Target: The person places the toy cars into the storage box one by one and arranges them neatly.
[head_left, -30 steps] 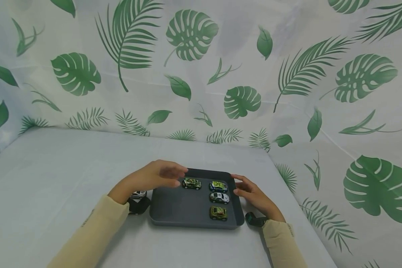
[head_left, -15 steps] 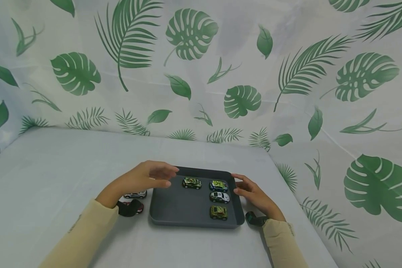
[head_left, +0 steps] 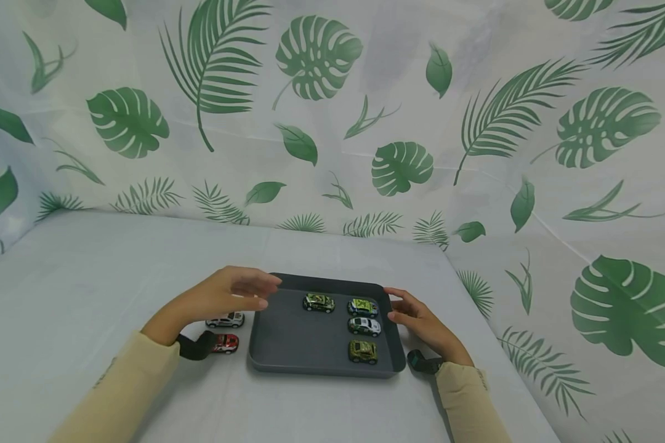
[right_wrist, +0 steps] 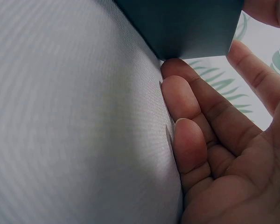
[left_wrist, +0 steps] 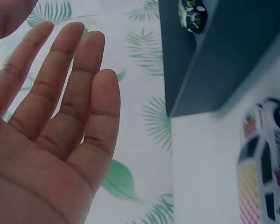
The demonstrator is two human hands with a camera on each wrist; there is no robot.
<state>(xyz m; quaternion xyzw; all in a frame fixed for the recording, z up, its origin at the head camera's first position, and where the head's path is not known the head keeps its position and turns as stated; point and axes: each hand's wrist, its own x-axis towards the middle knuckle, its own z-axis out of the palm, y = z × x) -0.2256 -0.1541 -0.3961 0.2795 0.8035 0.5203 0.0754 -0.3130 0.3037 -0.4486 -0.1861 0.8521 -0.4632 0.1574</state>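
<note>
A dark grey tray [head_left: 296,351] sits on the white surface. In it are a camouflage toy car [head_left: 318,302], a yellow-green and blue one [head_left: 362,307], a white one [head_left: 364,326] and an olive camouflage one [head_left: 362,351]. My left hand [head_left: 227,295] hovers by the tray's left rim, palm bare and fingers extended, as the left wrist view confirms. At the tray's right wall, my right hand [head_left: 421,323] touches the side and corner with loosely bent fingers; in the right wrist view the fingertips [right_wrist: 179,95] lie low against the table and tray base.
Left of the tray stand a silver-white toy car [head_left: 227,320], partly behind the left wrist, and a red toy car [head_left: 225,343], partly covered by the black wrist strap [head_left: 196,346]. A leaf-printed cloth backdrop [head_left: 332,123] rises behind and to the right.
My left hand has drawn back leftward from over the tray to its left rim, uncovering the silver-white and red cars. The right hand and the cars in the tray stay put.
</note>
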